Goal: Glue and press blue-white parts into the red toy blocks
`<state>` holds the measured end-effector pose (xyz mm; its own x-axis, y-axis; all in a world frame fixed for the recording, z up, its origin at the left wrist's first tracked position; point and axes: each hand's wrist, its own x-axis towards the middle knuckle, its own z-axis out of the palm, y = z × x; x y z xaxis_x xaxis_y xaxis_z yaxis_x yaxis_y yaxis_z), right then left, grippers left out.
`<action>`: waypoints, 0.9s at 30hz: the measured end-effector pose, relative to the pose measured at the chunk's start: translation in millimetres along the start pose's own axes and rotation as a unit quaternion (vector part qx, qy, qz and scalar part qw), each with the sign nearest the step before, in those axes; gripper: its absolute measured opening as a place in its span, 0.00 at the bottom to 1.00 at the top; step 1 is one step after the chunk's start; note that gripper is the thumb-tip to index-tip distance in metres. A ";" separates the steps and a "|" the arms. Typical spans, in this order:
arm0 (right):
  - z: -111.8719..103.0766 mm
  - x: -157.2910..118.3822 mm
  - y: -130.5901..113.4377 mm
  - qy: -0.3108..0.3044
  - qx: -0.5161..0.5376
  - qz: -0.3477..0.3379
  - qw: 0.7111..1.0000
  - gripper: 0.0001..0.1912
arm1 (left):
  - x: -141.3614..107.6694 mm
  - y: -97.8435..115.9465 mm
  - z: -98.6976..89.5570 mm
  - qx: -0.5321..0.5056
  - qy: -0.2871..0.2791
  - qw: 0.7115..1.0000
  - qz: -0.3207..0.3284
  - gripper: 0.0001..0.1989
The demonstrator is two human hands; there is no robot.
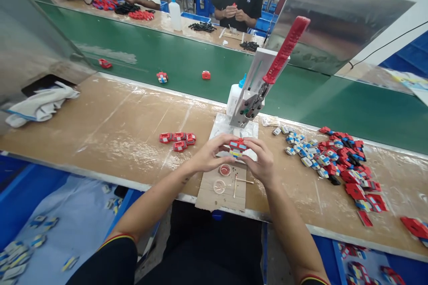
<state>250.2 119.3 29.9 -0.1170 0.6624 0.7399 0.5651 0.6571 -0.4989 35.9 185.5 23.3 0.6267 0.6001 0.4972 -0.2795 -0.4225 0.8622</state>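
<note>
Between my two hands I hold a small toy car [237, 144], red on top with a blue-and-yellow lower part. My left hand [214, 153] pinches it from the left, and my right hand [259, 158] grips its right side. Just behind it rises a metal toggle press [249, 102] with a long red handle [287, 49], on a pale base plate [219, 127]. Below my hands lies a cardboard piece [207, 196] bearing a small cup of red paste [225, 169], a clear cup [219, 186] and cotton swabs [235, 187].
Several red toy cars [179, 146] sit left on the bench. At right is a heap of red bodies [351, 164] and blue-white parts [306, 149]. A white bottle [234, 98] stands behind the press. Beyond runs a green conveyor [133, 40]; two co-workers sit across it. Blue bins flank my legs.
</note>
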 end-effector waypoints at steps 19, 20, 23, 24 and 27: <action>-42.0 127.0 9.5 0.132 -0.081 0.003 0.988 0.27 | 52.7 -65.1 -11.8 0.117 0.083 0.989 -0.024 0.15; -40.9 138.5 8.3 0.104 -0.071 0.008 0.992 0.30 | 53.9 -64.4 -9.4 0.116 0.081 0.990 -0.030 0.15; -35.2 160.6 -0.4 0.047 -0.027 0.029 0.998 0.34 | 53.9 -65.2 -6.0 0.113 0.080 0.989 -0.043 0.14; -33.6 162.7 -5.8 0.047 -0.014 0.032 0.998 0.34 | 53.2 -66.1 -5.7 0.114 0.081 0.989 -0.045 0.15; -32.5 152.6 -27.5 0.061 0.004 0.022 0.998 0.26 | 50.5 -68.9 -5.3 0.113 0.088 0.989 -0.040 0.15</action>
<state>243.3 190.6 171.2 0.0081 0.6415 0.7671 0.5602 0.6325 -0.5349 82.9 248.6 -10.5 0.4983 0.7381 0.4549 -0.0513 -0.4986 0.8653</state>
